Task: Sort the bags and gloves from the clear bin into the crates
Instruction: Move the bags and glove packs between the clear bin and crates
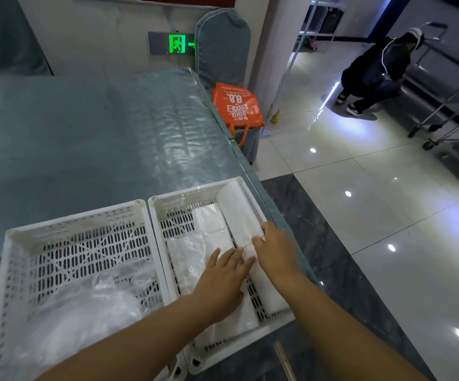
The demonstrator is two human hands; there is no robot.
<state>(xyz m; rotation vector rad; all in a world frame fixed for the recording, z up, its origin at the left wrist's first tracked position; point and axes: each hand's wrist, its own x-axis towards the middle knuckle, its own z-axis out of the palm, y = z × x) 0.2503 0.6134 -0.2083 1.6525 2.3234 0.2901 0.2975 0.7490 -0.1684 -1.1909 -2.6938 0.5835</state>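
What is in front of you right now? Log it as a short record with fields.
surface: table under clear plastic sheet
left crate: loose clear plastic bags
right crate: flat white bag packs and a white bag roll along its right side
left hand: flat, fingers spread, on the packs beside the roll
right hand: on the roll at its band
clear bin: not in view
off table: orange bag, crouching person
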